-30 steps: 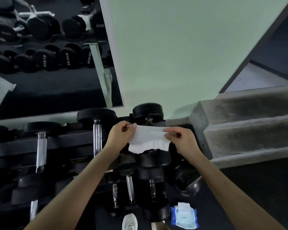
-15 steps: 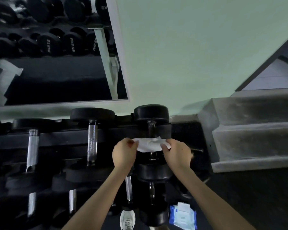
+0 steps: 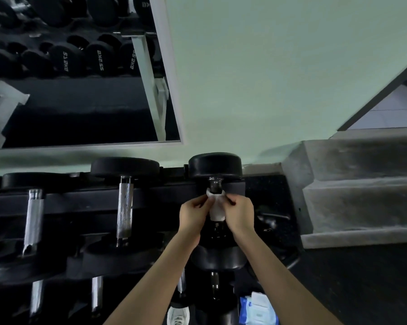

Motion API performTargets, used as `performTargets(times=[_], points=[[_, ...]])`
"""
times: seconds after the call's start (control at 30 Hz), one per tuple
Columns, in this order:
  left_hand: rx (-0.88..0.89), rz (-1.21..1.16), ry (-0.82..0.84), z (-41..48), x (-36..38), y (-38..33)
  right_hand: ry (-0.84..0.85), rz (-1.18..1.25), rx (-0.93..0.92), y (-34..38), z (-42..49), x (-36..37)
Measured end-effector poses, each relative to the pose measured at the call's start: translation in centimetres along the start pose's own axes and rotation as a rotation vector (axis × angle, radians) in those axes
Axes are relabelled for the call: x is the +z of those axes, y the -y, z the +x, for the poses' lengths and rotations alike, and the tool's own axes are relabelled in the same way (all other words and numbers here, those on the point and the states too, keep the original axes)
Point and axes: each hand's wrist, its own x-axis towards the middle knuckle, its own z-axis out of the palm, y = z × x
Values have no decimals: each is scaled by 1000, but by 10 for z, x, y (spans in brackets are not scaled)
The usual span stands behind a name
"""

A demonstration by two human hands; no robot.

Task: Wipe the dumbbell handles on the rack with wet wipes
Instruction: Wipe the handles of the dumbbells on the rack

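Blue-and-white plastic pack of wet wipes point(image 3: 258, 310) lies on the dark floor point(image 3: 362, 289) near a white shoe point(image 3: 177, 316). Above it, the left hand point(image 3: 194, 215) and right hand point(image 3: 240, 214) each pinch a white wet wipe point(image 3: 216, 208), wrapped round the steel handle point(image 3: 215, 185) of the rightmost black round-headed dumbbell point(image 3: 215, 165) on the black metal rack point(image 3: 80, 200). Beyond stand a wall mirror point(image 3: 80, 90) and grey concrete steps point(image 3: 362, 184).

Head camera looks down, close over rack point(image 3: 162, 195).
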Motion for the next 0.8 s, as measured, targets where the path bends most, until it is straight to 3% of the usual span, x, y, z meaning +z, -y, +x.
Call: performTargets(times=[0.1,0.17,0.27,0.3,0.37,0.43,0.53,0.67,0.8], points=[[-24,-99,-44,7,8,-3,-34,-37,-42,11,10,1],[-37,-132,-49,9,10,-2,-45,-187,-18,10,5,-3],[-43,-78,-86,13,10,0,-298,-479,-107,4,-11,-10],[-35,-51,-97,14,9,0,-324,-442,-134,6,-17,-10],[-15,-63,-106,16,9,-2,-216,-279,-135,9,-25,-2],[6,-100,-104,16,9,-2,-88,-150,-63,12,-25,9],[-65,-193,-115,16,12,-3,-126,26,54,15,-12,15],[-170,-319,-90,21,18,-12,-35,506,252,25,2,9],[-177,-317,-81,24,19,-16,-40,577,261,29,17,8]])
